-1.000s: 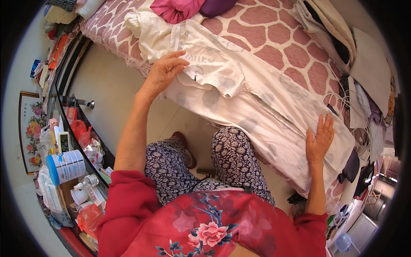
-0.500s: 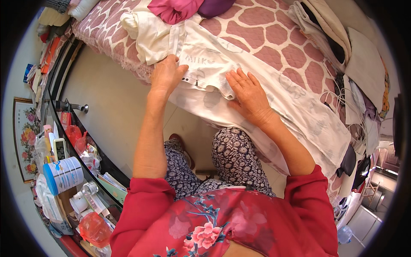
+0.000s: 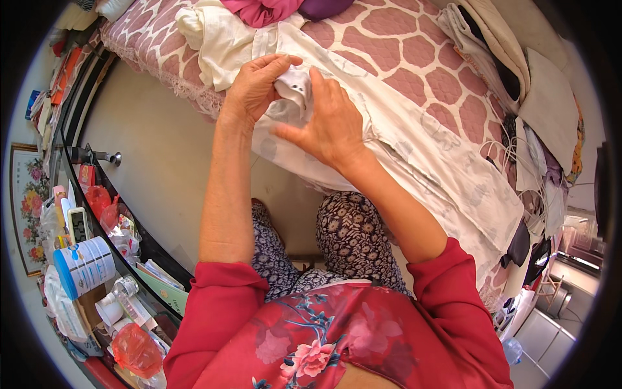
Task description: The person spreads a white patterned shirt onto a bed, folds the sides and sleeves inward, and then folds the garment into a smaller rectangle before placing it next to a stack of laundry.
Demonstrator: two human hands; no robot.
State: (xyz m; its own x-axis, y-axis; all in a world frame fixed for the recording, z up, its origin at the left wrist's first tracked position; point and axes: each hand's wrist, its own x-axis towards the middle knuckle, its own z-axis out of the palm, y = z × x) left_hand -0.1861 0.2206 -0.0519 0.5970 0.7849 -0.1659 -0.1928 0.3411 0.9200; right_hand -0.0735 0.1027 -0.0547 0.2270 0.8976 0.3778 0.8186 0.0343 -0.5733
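Observation:
A white garment with grey printed patches (image 3: 427, 149) lies lengthwise along the bed's edge. Its near left corner, a flap with small dark dots like snaps (image 3: 297, 91), is lifted off the bed. My left hand (image 3: 256, 87) is closed on that flap, thumb and fingers pinched at its upper edge. Just to the right is my right hand (image 3: 330, 126), fingers stretched upward and thumb apart, close against the flap's right side. Whether its fingertips touch the cloth I cannot tell. A cream-white bunched cloth (image 3: 223, 52) rests beyond my left hand.
A pink-and-white patterned quilt (image 3: 414, 58) covers the bed. Pink (image 3: 262, 10) and purple (image 3: 324, 8) cloths lie at its far side. Folded bedding (image 3: 486, 39) and loose white cables (image 3: 518, 152) are at the right. On the left, a cluttered cabinet holds a blue-and-white tin (image 3: 84, 266).
My left hand has raised the garment's corner off the bed. My right hand has left the flat cloth and moved left, beside the lifted flap. The view has shifted slightly.

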